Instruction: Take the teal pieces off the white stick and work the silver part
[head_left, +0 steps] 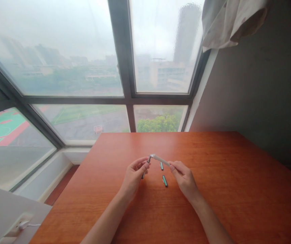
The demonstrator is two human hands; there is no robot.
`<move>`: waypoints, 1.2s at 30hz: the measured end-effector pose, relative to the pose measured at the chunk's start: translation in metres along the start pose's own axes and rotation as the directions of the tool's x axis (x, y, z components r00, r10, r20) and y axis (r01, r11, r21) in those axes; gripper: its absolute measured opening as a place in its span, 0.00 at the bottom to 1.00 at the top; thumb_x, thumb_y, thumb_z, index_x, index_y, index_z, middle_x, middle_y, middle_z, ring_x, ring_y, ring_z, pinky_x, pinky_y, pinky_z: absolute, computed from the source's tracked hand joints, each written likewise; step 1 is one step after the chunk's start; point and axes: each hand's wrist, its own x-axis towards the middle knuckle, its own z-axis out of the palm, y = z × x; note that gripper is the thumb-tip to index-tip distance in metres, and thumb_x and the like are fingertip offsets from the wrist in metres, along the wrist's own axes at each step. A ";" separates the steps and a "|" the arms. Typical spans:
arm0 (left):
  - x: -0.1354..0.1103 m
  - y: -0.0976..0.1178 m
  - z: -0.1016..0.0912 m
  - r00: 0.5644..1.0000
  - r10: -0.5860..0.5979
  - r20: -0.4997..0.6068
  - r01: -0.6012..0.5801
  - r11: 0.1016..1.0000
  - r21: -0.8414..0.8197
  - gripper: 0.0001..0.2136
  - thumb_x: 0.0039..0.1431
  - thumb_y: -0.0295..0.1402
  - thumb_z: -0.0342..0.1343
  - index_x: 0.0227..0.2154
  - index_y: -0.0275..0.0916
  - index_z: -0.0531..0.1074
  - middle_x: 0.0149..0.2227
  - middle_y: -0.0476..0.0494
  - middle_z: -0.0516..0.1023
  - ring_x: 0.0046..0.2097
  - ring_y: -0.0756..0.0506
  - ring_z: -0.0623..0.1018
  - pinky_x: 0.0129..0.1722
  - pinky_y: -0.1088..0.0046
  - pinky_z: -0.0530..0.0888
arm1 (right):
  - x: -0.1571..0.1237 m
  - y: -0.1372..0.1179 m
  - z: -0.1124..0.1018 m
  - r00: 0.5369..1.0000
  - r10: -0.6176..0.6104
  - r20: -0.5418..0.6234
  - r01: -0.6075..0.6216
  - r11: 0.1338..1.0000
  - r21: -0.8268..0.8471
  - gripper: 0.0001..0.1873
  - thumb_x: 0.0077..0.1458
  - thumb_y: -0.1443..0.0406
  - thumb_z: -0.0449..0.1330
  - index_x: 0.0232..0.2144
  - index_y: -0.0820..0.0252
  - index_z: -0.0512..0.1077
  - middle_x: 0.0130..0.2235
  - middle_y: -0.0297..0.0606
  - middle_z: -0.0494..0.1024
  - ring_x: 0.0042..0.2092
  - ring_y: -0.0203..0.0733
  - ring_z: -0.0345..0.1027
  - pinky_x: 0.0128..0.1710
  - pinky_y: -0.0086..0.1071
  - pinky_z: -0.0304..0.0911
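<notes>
Above the table, a silvery-white razor handle slants between my two hands. My right hand pinches its lower end between thumb and fingers. At the other end, the bent metal neck reaches my left hand, whose thumb and fingers close on a dark razor cartridge, mostly covered by the fingers. Whether the cartridge is locked to the neck I cannot tell. Two loose green-and-black cartridges lie on the tabletop between my hands: a farther cartridge just under the handle, and a nearer cartridge.
The reddish-brown wooden table spreads beneath both arms. Its far edge meets a window with a grey frame. A grey wall rises at right, with a pale curtain above. A socket with a white plug sits low at left.
</notes>
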 end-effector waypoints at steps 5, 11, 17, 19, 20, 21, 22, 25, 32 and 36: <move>0.000 0.001 0.001 1.000 0.006 -0.013 -0.006 1.000 -0.010 0.15 0.44 0.34 0.67 0.37 0.37 0.78 0.30 0.44 0.75 0.29 0.52 0.71 0.27 0.78 0.66 | 0.000 0.001 -0.001 1.000 0.008 -0.004 -0.008 1.000 -0.009 0.13 0.62 0.60 0.53 0.40 0.57 0.76 0.32 0.36 0.73 0.36 0.41 0.65 0.37 0.32 0.59; 0.001 -0.002 -0.001 1.000 0.015 -0.002 -0.015 1.000 0.003 0.14 0.46 0.34 0.66 0.38 0.38 0.78 0.30 0.46 0.75 0.29 0.53 0.70 0.28 0.78 0.66 | 0.000 0.001 0.000 1.000 -0.010 -0.006 0.010 1.000 -0.022 0.13 0.61 0.60 0.52 0.39 0.57 0.76 0.31 0.36 0.72 0.35 0.41 0.65 0.36 0.32 0.59; 0.000 -0.002 -0.002 1.000 0.031 0.004 -0.031 0.999 0.033 0.14 0.47 0.35 0.66 0.39 0.39 0.77 0.30 0.46 0.75 0.30 0.51 0.71 0.28 0.77 0.66 | 0.001 0.000 0.000 1.000 -0.012 -0.015 0.011 1.000 -0.026 0.14 0.61 0.59 0.52 0.38 0.57 0.76 0.31 0.37 0.72 0.35 0.41 0.65 0.36 0.33 0.60; 0.000 -0.001 -0.001 1.000 0.025 -0.001 -0.025 0.999 0.022 0.15 0.47 0.36 0.66 0.39 0.38 0.77 0.30 0.45 0.76 0.31 0.50 0.72 0.28 0.77 0.66 | 0.001 0.000 0.000 0.999 -0.001 -0.033 0.000 0.999 -0.037 0.14 0.61 0.59 0.52 0.38 0.58 0.76 0.31 0.37 0.73 0.35 0.42 0.65 0.35 0.33 0.60; -0.001 -0.001 -0.001 1.000 0.025 -0.004 -0.025 1.000 0.018 0.15 0.47 0.36 0.66 0.39 0.38 0.77 0.30 0.45 0.76 0.31 0.50 0.72 0.29 0.77 0.66 | 0.001 0.000 -0.001 0.999 0.005 -0.044 -0.006 0.999 -0.043 0.14 0.61 0.59 0.52 0.38 0.58 0.76 0.31 0.37 0.73 0.35 0.42 0.65 0.36 0.33 0.60; -0.001 0.000 -0.001 1.000 0.026 -0.006 -0.025 1.000 0.015 0.15 0.47 0.36 0.66 0.39 0.38 0.77 0.30 0.45 0.76 0.31 0.50 0.72 0.29 0.76 0.66 | 0.000 0.000 -0.001 0.999 0.008 -0.053 -0.011 0.999 -0.046 0.14 0.61 0.59 0.52 0.38 0.58 0.76 0.31 0.37 0.73 0.35 0.42 0.65 0.36 0.33 0.61; -0.001 0.000 -0.001 1.000 0.025 -0.007 -0.025 1.000 0.014 0.15 0.47 0.36 0.66 0.39 0.38 0.77 0.30 0.45 0.76 0.31 0.50 0.72 0.29 0.76 0.66 | 0.000 0.000 -0.001 0.998 0.011 -0.061 -0.014 0.999 -0.046 0.14 0.61 0.59 0.52 0.38 0.58 0.76 0.31 0.38 0.73 0.35 0.42 0.65 0.36 0.33 0.61; -0.001 0.002 0.000 1.000 0.016 -0.012 -0.016 1.000 0.016 0.15 0.46 0.36 0.66 0.38 0.39 0.78 0.30 0.45 0.77 0.30 0.50 0.72 0.29 0.76 0.66 | 0.001 0.000 -0.001 0.998 0.004 -0.064 -0.006 0.999 -0.037 0.14 0.61 0.58 0.52 0.39 0.57 0.76 0.32 0.38 0.74 0.35 0.42 0.65 0.35 0.33 0.61; -0.001 0.001 0.000 1.000 0.021 -0.003 -0.021 1.000 0.021 0.15 0.46 0.36 0.66 0.39 0.38 0.78 0.30 0.44 0.77 0.29 0.51 0.72 0.28 0.77 0.66 | 0.001 -0.001 -0.001 0.999 -0.001 -0.033 0.000 0.999 -0.032 0.14 0.61 0.58 0.52 0.38 0.57 0.76 0.31 0.37 0.73 0.35 0.42 0.65 0.35 0.32 0.61; -0.001 0.000 -0.001 1.000 0.020 0.010 -0.020 1.000 0.016 0.15 0.47 0.36 0.66 0.39 0.38 0.77 0.30 0.44 0.77 0.30 0.51 0.72 0.28 0.77 0.66 | 0.000 0.000 -0.001 0.999 -0.002 -0.042 0.000 0.999 -0.043 0.15 0.61 0.58 0.52 0.38 0.57 0.76 0.31 0.37 0.73 0.35 0.42 0.66 0.36 0.32 0.61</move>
